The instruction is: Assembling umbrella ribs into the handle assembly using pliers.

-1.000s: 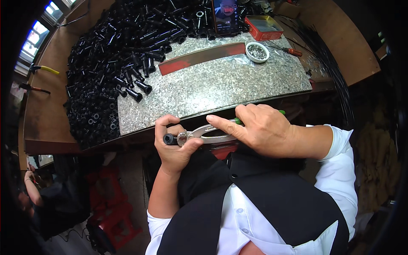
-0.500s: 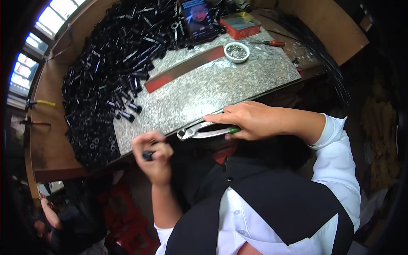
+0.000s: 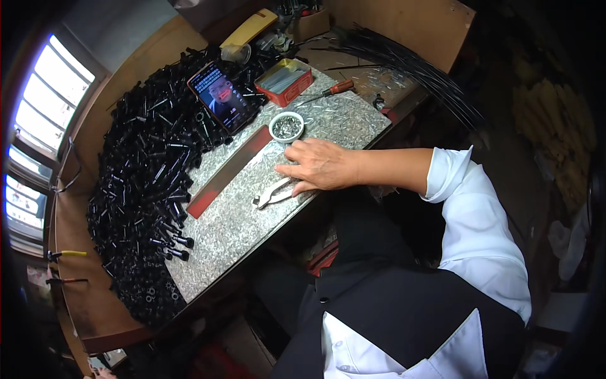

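Observation:
On the granite slab [image 3: 233, 234], my right hand [image 3: 322, 165] lies over a pair of metal pincers [image 3: 276, 193]. The handles run in under my thumb and palm, while the jaws point to the lower left. My fingers are bent, the index reaching forward and the knuckles close to the near rim of a white bowl [image 3: 273, 129]. Small silvery metal pieces [image 3: 288, 126] fill that bowl. My left hand is out of the picture.
A large heap of black parts [image 3: 145, 183] covers the left side. A phone [image 3: 221, 98] leans on it. Behind the bowl are a red tin [image 3: 293, 93] and a screwdriver [image 3: 338, 87]. A flat metal bar [image 3: 230, 170] crosses the slab. Black rods [image 3: 416, 69] lie far right.
My right hand has moved from the slab's front edge up to the bowl, the pincers with it. My left hand, which was closed on a small black part, has left view. The view has turned.

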The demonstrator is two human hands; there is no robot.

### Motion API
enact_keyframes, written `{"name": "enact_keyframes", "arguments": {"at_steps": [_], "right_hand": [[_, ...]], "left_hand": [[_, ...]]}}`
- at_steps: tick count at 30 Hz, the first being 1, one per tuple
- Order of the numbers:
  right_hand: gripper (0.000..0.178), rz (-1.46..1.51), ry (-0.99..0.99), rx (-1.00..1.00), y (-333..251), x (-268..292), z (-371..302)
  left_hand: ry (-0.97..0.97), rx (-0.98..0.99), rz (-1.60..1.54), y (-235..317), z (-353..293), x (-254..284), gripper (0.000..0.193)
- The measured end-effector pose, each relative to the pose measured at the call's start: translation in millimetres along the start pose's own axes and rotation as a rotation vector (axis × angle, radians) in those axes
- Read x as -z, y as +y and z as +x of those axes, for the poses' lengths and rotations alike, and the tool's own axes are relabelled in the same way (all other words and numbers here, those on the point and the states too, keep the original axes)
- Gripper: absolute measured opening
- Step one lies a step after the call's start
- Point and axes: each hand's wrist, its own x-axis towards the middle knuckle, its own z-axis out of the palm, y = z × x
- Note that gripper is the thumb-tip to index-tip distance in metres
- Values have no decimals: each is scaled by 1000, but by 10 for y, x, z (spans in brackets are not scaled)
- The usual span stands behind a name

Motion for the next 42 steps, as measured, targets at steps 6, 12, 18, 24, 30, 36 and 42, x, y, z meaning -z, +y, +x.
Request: {"name": "enact_keyframes", "arguments": {"at_steps": [6,12,18,24,30,36,42], "right_hand": [[53,-210,104,10,698,19,401],[49,-380,-24,39,1243,-61,922],[49,-527,-112,211,1321,-106,1260],[72,-264,258,-416,1390,102,1174],[68,-344,104,-824,1910,350,373],[63,-341,69,-1100,2704,378,-816],[68,-675,-101,-1060,3944,463,-2353]], "left_hand": [[-117,634,-49,-571,-535,164,34],[13,1033,-6,-1518,-1430,335,39],[47,1328,-108,-2142,-1919,621,42],[67,1405,-78,-2570,-2285,914,38],[175,1568,28,-2936,-2691,1279,32],[200,1576,94,-2920,-3038,1772,23],[328,1577,186,-2704,-2870,2131,27]]}}
